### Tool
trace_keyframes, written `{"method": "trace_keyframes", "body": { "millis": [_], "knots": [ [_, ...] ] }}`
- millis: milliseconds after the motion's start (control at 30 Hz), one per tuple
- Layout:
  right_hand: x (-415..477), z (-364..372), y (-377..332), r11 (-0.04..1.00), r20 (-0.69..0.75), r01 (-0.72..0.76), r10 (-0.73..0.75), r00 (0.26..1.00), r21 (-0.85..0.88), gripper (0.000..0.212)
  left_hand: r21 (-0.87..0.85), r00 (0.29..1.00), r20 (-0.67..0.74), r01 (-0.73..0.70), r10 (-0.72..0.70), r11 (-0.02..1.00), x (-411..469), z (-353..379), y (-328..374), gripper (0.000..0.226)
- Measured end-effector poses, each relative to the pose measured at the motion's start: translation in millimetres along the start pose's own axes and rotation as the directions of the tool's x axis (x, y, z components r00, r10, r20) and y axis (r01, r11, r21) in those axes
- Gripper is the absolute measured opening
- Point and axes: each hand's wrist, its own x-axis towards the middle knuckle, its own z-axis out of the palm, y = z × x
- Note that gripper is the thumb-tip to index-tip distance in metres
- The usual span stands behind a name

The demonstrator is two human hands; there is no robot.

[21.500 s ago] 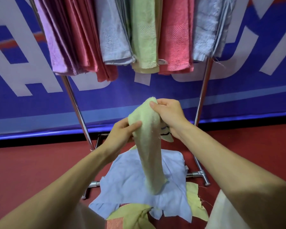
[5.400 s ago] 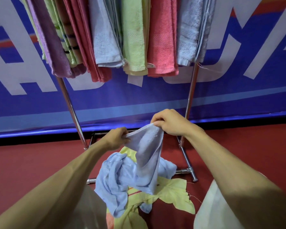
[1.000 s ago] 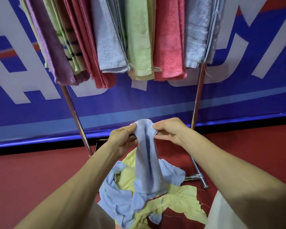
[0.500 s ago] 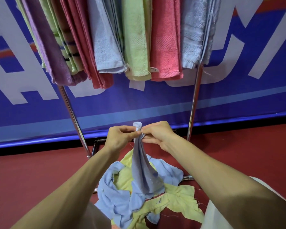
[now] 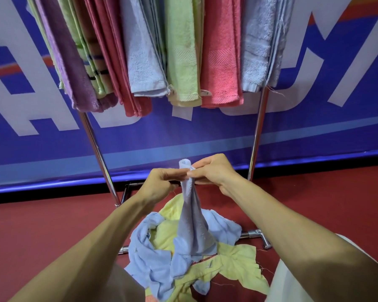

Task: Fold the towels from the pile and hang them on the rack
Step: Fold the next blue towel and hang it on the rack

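A light blue towel (image 5: 191, 216) hangs bunched into a narrow strip in front of me. My left hand (image 5: 159, 185) and my right hand (image 5: 212, 172) pinch its top end together, fingertips almost touching. Its lower end reaches the pile (image 5: 236, 264) of yellow and blue towels on the red floor below. The metal rack (image 5: 96, 149) stands just behind, with several folded towels (image 5: 220, 51) in purple, green, red, blue and pink hanging from its top.
A blue banner (image 5: 183, 136) with white letters covers the wall behind the rack. The rack's chrome foot (image 5: 258, 235) sticks out beside the pile on the right. The red floor (image 5: 31, 232) spreads to both sides.
My hands have come together at the towel's top edge, gathering it from a wider fold into a narrow bunched strip. The pile has hardly changed.
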Motion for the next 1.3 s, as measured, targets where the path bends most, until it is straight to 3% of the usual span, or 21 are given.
{"method": "trace_keyframes", "body": {
  "millis": [167, 267, 300, 333, 433, 467, 700, 800, 867, 967, 1100, 1300],
  "knots": [
    [-2, -8, -8, 0.976, 0.055, 0.126, -0.118, 0.991, -0.176, 0.021, 0.041, 0.992, -0.12, 0.052, -0.047, 0.998, 2, -10, -5, 0.058],
    [-6, -12, -15, 0.938, 0.167, 0.227, -0.188, 0.968, -0.263, 0.021, 0.055, 0.994, -0.114, 0.001, 0.005, 0.999, 3, -11, 0, 0.094],
    [-7, -14, -17, 0.925, 0.195, 0.254, -0.204, 0.959, -0.282, 0.022, 0.074, 0.996, -0.088, -0.02, 0.026, 0.997, 3, -11, 1, 0.096],
    [-7, -15, -18, 0.912, 0.218, 0.283, -0.223, 0.95, -0.299, 0.023, 0.091, 0.997, -0.067, -0.032, 0.038, 0.995, 4, -10, 2, 0.089],
    [-5, -19, -19, 0.846, 0.216, 0.368, -0.304, 0.928, -0.386, 0.025, 0.136, 0.998, -0.062, -0.024, 0.033, 0.99, 5, -8, 3, 0.032],
    [-4, -21, -19, 0.816, 0.192, 0.385, -0.334, 0.923, -0.431, 0.023, 0.161, 0.996, -0.073, -0.033, 0.045, 0.986, 6, -7, 3, 0.024],
    [5, -29, -12, 0.778, 0.104, 0.335, -0.333, 0.937, -0.531, 0.017, 0.278, 0.987, -0.083, -0.107, 0.135, 0.955, 8, 5, 17, 0.015],
    [-1, -30, -8, 0.771, 0.131, 0.281, -0.252, 0.959, -0.572, 0.012, 0.182, 0.99, -0.086, -0.091, 0.108, 0.979, 4, 7, 17, 0.01],
    [-10, -31, -6, 0.812, 0.133, 0.25, -0.211, 0.968, -0.527, 0.009, 0.081, 0.993, -0.107, -0.036, 0.044, 0.996, 0, 4, 19, 0.021],
    [-20, -33, -14, 0.924, 0.062, 0.224, -0.216, 0.975, -0.309, 0.007, -0.04, 0.992, -0.13, 0.0, -0.006, 0.999, -5, 0, 30, 0.047],
    [-33, -26, -54, 0.955, -0.085, 0.297, -0.298, 0.951, -0.017, 0.011, -0.176, 0.975, -0.22, -0.08, 0.04, 0.981, -4, -6, 76, 0.016],
    [-55, -31, -138, 0.865, -0.271, 0.488, -0.445, 0.854, 0.116, 0.018, -0.121, 0.935, -0.292, -0.242, 0.199, 0.963, -4, -30, 167, 0.017]
  ]
}}
